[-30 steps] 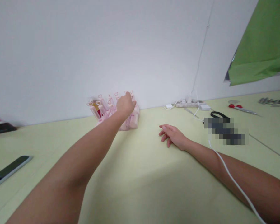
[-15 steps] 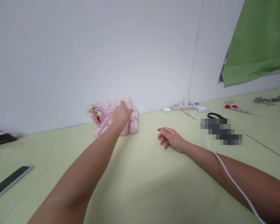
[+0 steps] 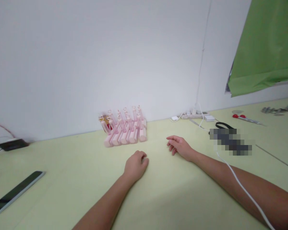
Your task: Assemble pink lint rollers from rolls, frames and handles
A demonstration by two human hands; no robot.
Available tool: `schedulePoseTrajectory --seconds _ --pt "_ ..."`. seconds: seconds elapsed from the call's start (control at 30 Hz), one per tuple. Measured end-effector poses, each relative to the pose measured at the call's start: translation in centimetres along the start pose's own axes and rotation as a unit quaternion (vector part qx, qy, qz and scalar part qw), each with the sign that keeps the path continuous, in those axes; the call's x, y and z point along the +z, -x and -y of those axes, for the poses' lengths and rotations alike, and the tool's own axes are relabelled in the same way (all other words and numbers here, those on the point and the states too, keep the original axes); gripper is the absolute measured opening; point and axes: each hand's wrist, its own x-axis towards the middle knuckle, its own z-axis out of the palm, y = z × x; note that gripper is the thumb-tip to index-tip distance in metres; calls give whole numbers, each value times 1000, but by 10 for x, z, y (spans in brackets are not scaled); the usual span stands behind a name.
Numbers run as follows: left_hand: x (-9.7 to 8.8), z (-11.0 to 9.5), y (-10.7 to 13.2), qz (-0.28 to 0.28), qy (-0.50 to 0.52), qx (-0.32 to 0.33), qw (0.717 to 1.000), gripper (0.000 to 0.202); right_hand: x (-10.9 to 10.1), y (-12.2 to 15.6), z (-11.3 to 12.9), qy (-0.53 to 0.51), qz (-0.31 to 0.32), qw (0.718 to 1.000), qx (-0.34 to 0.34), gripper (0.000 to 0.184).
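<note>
Several pale pink roller-shaped things (image 3: 124, 135), like small lint rollers, lie side by side against the wall. Their thin handles stick up and end in heart-shaped loops. My left hand (image 3: 136, 166) rests on the table in front of them, apart from them. Its fingers are loosely curled, with a gap between thumb and forefinger, and nothing shows in it. To its right lies my right hand (image 3: 180, 147), fingers loosely spread and holding nothing.
Behind the rollers is a red and yellow item (image 3: 108, 123), partly hidden. A tablet-like slab (image 3: 16, 193) lies at left, near a black box (image 3: 13, 144). A power strip (image 3: 194, 116), red-handled scissors (image 3: 246, 118) and a blurred-out dark object are at right. A white cable (image 3: 240, 183) crosses my right forearm.
My left hand has drawn back from the pink rollers towards me and down onto the table. The rollers now show in full. My right hand has stayed in place; the view has shifted slightly.
</note>
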Motion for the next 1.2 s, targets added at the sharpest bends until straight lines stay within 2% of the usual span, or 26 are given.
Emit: schedulePoseTrajectory --seconds 0.13,0.23,0.47,0.77,1.2 --pt "8 -2 2 -28 -31 33 999 22 3 -1 -4 149 -47 986 -66 34" --pt "10 -6 -3 -33 -66 52 996 26 4 0 -7 252 -30 962 -105 37" --pt "14 0 1 -31 -102 -7 994 44 5 2 -13 392 15 910 -131 37" --pt "15 6 1 -8 -75 14 997 50 -8 4 -17 439 43 884 -154 40" --pt "17 10 3 -13 -95 23 995 51 -17 7 -20 437 68 877 -187 38"
